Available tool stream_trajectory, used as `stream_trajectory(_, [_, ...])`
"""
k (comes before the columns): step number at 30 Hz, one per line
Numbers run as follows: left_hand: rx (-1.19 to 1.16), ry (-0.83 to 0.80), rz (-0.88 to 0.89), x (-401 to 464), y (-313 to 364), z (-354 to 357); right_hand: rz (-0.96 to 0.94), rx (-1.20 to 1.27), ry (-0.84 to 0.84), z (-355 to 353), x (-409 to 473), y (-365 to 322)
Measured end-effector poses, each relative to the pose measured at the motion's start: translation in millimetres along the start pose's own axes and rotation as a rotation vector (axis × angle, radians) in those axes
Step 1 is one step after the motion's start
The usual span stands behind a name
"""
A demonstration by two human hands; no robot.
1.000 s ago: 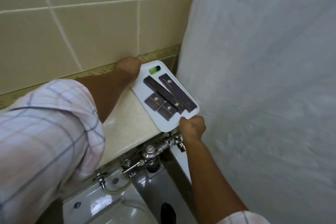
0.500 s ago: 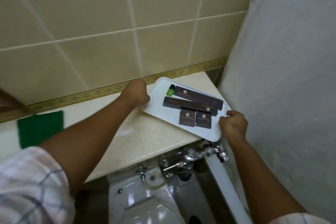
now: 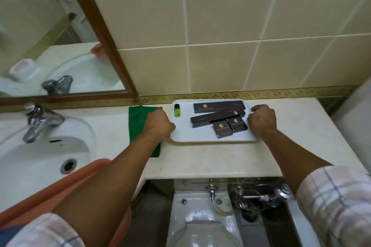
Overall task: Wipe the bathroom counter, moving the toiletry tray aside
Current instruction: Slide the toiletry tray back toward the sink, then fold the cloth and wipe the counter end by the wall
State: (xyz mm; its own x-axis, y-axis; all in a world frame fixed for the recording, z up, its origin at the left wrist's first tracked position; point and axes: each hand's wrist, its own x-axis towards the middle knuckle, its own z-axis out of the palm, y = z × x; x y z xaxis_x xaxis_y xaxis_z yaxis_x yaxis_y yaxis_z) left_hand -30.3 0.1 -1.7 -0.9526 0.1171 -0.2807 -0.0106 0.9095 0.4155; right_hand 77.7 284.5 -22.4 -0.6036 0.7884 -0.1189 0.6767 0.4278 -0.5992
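Left hand [image 3: 159, 124] and right hand [image 3: 262, 119] clench the tray [image 3: 200, 134] edges.

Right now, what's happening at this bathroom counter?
A person is gripping a white toiletry tray by its two short ends, left hand on one side and right hand on the other. The tray sits on the counter against the tiled wall, carrying dark boxes and a small green bottle. A green cloth lies on the counter just beside it, partly under the left hand, not in use at this moment.
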Motion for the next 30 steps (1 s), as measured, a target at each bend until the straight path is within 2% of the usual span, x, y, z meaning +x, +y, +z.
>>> stream_trajectory(5, [-0.010, 0.002, -0.016, 5.5, -7.9, 16.5, -0.040, -0.069, 0.043, 13.2, 9.1, -3.0])
stream_trajectory(11, [-0.011, 0.005, 0.005, 10.4, -13.1, 25.7, -0.101, -0.159, 0.005, 13.0, 7.6, 0.3])
stream_trajectory(14, [-0.071, 0.195, 0.007, 29.7, -32.6, 0.1, -0.417, -0.254, 0.075, 20.5, -40.7, -22.1])
stream_trajectory(16, [-0.036, 0.259, -0.074, 49.2, -48.6, -20.9, -0.700, -0.197, -0.069, 48.0, -107.9, -42.9])
stream_trajectory(18, [0.067, 0.157, -0.203, 65.8, -60.3, -33.7, -0.937, -0.196, -0.245, 86.0, -172.8, -67.1])
stream_trajectory(20, [0.045, 0.056, -0.256, 75.9, -65.7, -41.1, -1.062, -0.258, -0.331, 124.7, -209.4, -93.7])
stream_trajectory(23, [-0.064, -0.029, -0.244, 87.2, -72.2, -45.9, -0.933, -0.405, -0.405, 161.6, -217.2, -129.9])
stream_trajectory(25, [-0.099, -0.059, -0.219, 91.0, -75.9, -42.3, -0.905, -0.502, -0.387, 169.1, -216.8, -143.6])
stream_trajectory(28, [-0.085, -0.056, -0.129, 87.5, -78.6, -42.0, -0.968, -0.457, -0.329, 169.7, -218.0, -144.4])
stream_trajectory(30, [-0.250, -0.112, -0.115, 82.9, -80.9, -52.7, -1.027, -0.423, -0.327, 159.2, -210.7, -134.8])
